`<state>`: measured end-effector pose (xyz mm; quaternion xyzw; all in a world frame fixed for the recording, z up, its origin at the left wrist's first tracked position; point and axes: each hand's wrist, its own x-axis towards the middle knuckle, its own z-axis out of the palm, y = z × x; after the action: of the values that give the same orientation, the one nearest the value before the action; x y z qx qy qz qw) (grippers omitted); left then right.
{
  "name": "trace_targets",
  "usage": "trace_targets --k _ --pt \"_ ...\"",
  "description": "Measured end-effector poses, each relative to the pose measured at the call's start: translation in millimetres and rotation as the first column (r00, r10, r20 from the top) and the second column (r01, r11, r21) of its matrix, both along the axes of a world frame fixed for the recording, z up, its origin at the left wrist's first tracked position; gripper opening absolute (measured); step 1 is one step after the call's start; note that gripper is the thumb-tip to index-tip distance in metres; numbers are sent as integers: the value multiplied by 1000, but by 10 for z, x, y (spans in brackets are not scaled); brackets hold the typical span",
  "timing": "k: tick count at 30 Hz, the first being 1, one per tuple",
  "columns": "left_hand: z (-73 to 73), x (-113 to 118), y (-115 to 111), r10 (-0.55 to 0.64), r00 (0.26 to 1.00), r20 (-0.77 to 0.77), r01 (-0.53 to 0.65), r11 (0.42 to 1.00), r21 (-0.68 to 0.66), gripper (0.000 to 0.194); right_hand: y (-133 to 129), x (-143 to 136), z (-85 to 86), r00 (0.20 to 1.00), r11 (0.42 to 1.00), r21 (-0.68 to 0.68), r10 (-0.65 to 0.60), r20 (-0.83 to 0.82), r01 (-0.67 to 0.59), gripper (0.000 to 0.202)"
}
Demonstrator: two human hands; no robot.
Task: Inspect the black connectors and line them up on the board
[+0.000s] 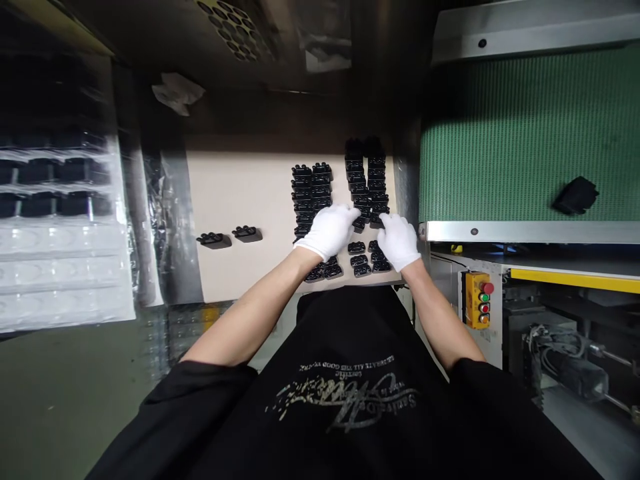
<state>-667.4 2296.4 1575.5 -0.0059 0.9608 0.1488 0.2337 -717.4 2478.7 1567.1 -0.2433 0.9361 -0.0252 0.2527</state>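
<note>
My left hand, in a white glove, reaches over two columns of small black plastic parts. Its fingers are bent together, with the tips at a black plastic part at the near end of another column. My right hand, also gloved in white, has its fingers curled at a black plastic part at the near end of the rightmost column. The fingertips partly hide both parts. Several loose black parts lie in short rows below the hands, close to my body.
The parts lie on a beige board. Two black parts sit apart at its left. A clear tray with black pieces stands far left. On the right, a green conveyor belt carries one black piece, above a yellow button box.
</note>
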Motion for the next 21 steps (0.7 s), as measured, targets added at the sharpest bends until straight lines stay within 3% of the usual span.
trace_targets --k 4,8,14,21 --pt "-139 -120 139 -189 982 31 191 977 -99 44 -105 -69 -186 998 998 64 29 -55 -26 30" --pt "-245 -181 197 -246 967 73 252 963 -99 43 -62 -130 -353 1000 995 103 12 -5 -11 25" --pt "-236 -241 184 -246 965 90 253 965 -76 45 -92 -224 -387 1000 995 102 2 21 -4 26" --pt "-263 -314 196 -156 986 50 157 987 -21 43 -180 -330 -313 999 995 101 -9 35 5 27"
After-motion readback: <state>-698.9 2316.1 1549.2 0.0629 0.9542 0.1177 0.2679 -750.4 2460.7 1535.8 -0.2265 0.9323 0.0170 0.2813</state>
